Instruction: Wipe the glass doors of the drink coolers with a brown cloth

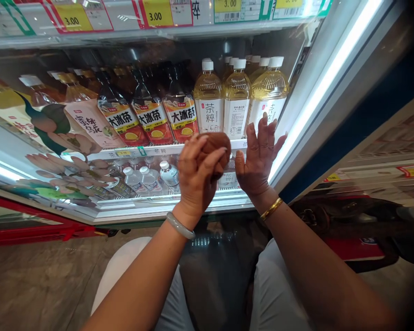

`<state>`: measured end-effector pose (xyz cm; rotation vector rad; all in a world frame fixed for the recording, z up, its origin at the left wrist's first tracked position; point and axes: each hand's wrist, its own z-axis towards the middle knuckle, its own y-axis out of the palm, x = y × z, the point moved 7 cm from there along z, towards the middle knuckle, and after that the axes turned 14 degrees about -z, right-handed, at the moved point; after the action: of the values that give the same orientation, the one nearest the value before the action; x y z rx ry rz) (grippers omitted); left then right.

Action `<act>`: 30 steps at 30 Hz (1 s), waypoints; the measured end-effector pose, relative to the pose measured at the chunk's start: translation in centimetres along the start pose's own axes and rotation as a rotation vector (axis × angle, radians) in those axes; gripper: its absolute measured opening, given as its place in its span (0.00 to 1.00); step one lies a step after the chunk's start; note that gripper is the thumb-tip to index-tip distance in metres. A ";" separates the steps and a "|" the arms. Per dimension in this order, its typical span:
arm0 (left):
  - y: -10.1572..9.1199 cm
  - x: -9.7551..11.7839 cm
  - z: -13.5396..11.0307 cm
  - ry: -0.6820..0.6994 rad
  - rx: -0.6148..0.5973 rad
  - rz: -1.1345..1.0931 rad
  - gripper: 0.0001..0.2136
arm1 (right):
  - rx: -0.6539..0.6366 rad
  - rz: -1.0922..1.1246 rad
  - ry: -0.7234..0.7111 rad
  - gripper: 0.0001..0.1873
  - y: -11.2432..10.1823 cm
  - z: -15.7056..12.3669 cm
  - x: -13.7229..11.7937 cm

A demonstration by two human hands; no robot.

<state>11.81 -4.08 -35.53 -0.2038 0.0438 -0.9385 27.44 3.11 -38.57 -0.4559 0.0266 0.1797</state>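
My left hand [197, 172], with a pale bangle at the wrist, is closed around a bunched brown cloth [218, 145]. It is raised in front of the lit drinks cooler. To its right, my right hand [260, 156] is up with the fingers spread and nothing in them; a gold bracelet is on that wrist. Whether its palm touches the glass door I cannot tell. Behind my hands stand bottles of pale yellow tea [238, 87] with white caps and labels. Left of them are dark iced-tea bottles [181, 115] with orange-and-yellow labels.
Flower decals [62, 128] cover the left of the glass. Small clear bottles [148, 179] stand on the lower shelf. Price tags [155, 16] line the shelf above. A bright light strip and dark blue frame [310, 161] edge the right side. A dark bag-like object [359, 216] is at right.
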 end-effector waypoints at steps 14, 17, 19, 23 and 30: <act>0.8 0.4 -0.1 -0.005 -0.069 0.017 0.15 | 0.072 -0.021 -0.023 0.36 -0.2 -0.4 0.2; 1.3 0.7 -0.4 0.007 -0.127 0.000 0.15 | 0.071 -0.020 -0.009 0.36 -0.1 -0.4 0.3; 0.2 0.4 0.3 0.013 -0.071 0.037 0.15 | 0.116 0.026 -0.045 0.37 -0.5 -0.5 0.1; -1.8 -0.3 1.4 -0.001 0.046 0.089 0.16 | 0.125 0.076 -0.075 0.38 -0.7 -0.5 0.0; 0.8 0.1 -0.9 -0.018 -0.151 -0.001 0.15 | 0.145 0.049 -0.048 0.37 -0.6 -0.6 0.1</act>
<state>12.40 -3.86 -36.60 -0.3516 0.0980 -0.9350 27.64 2.36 -38.85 -0.3067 0.0037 0.2355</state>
